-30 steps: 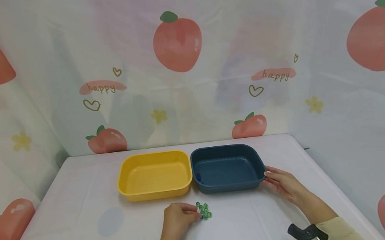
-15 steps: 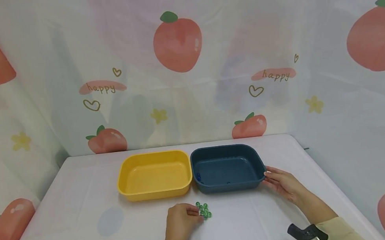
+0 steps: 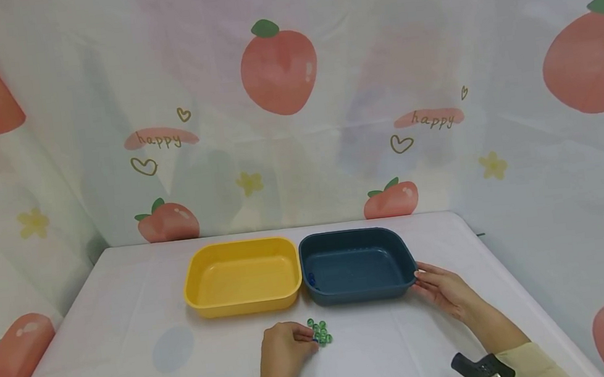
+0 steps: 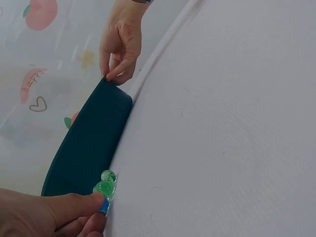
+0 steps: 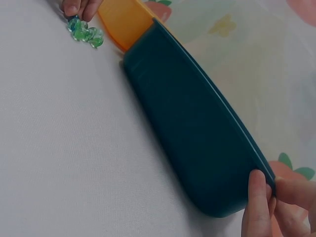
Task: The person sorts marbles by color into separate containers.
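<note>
In the head view my left hand is at the left side of a small cluster of green glass marbles on the white tablecloth. Its thumb and fingertips pinch a blue marble at the cluster's near edge, partly hidden by the thumb. My right hand grips the right end of a dark blue plastic bin, fingers and thumb at the rim. A few dark blue marbles lie inside this bin, by its left wall.
A yellow bin stands against the left side of the dark blue one. Behind both hangs a fruit-patterned cloth backdrop, with more cloth along the left and right sides. A black wrist mount sits on the right sleeve.
My left hand shifts slightly right and its fingers curl in at the marbles. A small dark spot on the blue bin's floor half a second ago no longer shows. My right hand stays put.
</note>
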Available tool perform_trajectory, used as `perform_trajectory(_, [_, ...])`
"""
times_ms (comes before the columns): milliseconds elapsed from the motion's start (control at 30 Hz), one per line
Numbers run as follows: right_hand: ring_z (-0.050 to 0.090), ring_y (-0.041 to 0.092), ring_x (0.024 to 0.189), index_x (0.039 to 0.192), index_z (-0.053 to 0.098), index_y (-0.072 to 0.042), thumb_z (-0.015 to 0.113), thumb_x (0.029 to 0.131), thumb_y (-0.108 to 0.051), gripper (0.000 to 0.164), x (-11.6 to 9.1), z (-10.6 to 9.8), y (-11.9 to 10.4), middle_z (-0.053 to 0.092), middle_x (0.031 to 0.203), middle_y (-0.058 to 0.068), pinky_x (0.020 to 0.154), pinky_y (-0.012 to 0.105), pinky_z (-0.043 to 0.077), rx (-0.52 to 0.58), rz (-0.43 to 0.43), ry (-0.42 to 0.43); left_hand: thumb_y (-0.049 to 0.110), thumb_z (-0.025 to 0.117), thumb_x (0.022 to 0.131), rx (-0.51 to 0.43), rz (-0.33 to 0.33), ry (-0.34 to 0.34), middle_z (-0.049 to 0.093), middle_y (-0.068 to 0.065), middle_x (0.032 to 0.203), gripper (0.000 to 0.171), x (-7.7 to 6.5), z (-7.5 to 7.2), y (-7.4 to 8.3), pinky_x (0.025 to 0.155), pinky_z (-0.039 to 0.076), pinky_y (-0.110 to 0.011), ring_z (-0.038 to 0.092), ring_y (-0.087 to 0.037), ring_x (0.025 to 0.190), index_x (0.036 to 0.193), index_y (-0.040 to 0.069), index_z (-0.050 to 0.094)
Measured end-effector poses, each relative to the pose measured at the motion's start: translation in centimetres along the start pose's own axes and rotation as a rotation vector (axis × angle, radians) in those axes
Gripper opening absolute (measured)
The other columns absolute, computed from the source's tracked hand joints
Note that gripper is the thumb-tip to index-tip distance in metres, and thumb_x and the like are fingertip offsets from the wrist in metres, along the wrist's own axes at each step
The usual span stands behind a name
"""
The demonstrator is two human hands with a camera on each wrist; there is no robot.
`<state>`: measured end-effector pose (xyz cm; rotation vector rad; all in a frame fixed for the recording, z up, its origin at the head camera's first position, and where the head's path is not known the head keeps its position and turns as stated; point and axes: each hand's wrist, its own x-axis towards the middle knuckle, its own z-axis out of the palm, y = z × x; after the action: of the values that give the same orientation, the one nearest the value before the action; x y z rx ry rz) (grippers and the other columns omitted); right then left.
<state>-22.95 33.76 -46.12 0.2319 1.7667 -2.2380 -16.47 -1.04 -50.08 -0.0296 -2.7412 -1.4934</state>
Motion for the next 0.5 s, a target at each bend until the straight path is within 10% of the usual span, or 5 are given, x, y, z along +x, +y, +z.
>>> perform_trajectory(500, [0.066, 0.006, 0.094, 0.153, 0.005, 0.009, 0.048, 0.102, -0.002, 0.068, 0.05, -0.1, -0.02, 0.067, 0.102, -0.001, 0.087, 0.021, 0.056, 0.03, 0.007, -0.002, 0.002, 0.085, 0.068, -0.168, -0.04, -0.053, 0.073, 0.003, 0.069, 0.017, 0.33, -0.61, -0.59, 0.059, 0.056, -0.021, 0.068, -0.007, 0.065, 0.08, 0.01, 0.077])
